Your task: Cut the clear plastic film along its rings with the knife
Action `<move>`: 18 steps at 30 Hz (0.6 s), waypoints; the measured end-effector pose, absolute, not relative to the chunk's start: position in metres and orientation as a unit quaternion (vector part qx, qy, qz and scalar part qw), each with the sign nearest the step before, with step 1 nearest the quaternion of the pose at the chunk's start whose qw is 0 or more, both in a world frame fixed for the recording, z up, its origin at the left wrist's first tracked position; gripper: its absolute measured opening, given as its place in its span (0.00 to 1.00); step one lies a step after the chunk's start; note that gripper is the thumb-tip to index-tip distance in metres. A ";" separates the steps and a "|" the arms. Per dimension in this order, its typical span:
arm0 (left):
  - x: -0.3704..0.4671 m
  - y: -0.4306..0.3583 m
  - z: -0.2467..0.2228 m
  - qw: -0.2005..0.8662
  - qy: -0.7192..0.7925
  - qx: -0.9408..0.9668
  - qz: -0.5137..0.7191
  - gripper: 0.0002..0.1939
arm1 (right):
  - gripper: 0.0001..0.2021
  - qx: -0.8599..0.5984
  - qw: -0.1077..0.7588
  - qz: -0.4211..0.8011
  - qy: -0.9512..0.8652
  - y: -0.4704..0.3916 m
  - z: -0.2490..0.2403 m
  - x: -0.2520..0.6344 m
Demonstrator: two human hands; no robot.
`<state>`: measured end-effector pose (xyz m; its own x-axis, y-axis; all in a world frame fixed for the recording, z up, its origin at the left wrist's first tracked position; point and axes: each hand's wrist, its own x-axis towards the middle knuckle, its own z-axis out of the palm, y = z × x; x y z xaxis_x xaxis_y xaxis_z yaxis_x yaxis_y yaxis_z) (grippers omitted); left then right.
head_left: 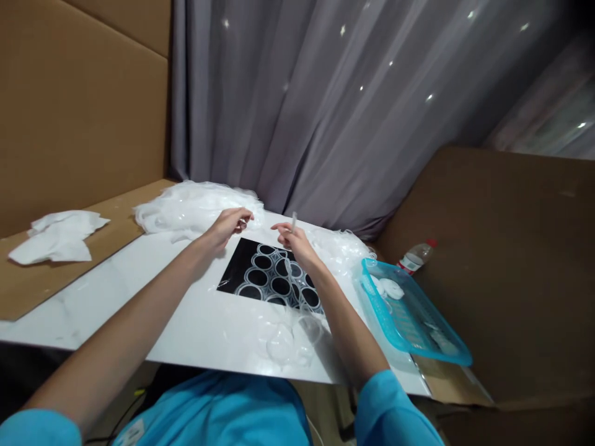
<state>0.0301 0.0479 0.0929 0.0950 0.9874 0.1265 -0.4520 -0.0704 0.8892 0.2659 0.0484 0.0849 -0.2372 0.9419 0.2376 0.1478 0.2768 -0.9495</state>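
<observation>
My left hand (230, 225) hovers near the far left edge of a black sheet (235, 263) printed with pale-ringed circles. Its fingers are curled together, and what they pinch, if anything, is too small to make out. Above the sheet's far edge, my right hand (297, 243) is closed round a thin, pale pen-like stick (294, 220) that points up, its index finger reaching toward the left hand. A whitish strand (289, 271) lies over the circles below the right hand. Clear loops of thin plastic (281, 344) rest on the table near the front edge.
A heap of translucent white material (195, 207) lies at the back left, with more clear loops (341, 248) at the back right. A blue basket (395, 334) holds white pieces. Behind it is a bottle (418, 255). Crumpled tissue (60, 236) sits on cardboard at left.
</observation>
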 end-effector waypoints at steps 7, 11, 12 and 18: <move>0.019 0.044 0.044 0.672 0.265 0.411 0.555 0.16 | 0.21 -0.337 0.491 0.526 -0.607 0.110 0.006 0.243; 0.021 0.059 0.020 0.679 0.271 0.388 0.561 0.13 | 0.24 -0.358 0.494 0.489 -0.624 0.113 -0.022 0.243; 0.023 0.064 0.015 0.676 0.277 0.382 0.566 0.14 | 0.24 -0.366 0.490 0.465 -0.640 0.113 -0.026 0.245; 0.024 0.072 0.004 0.656 0.294 0.381 0.581 0.23 | 0.30 -0.417 0.499 0.389 -0.652 0.118 -0.033 0.252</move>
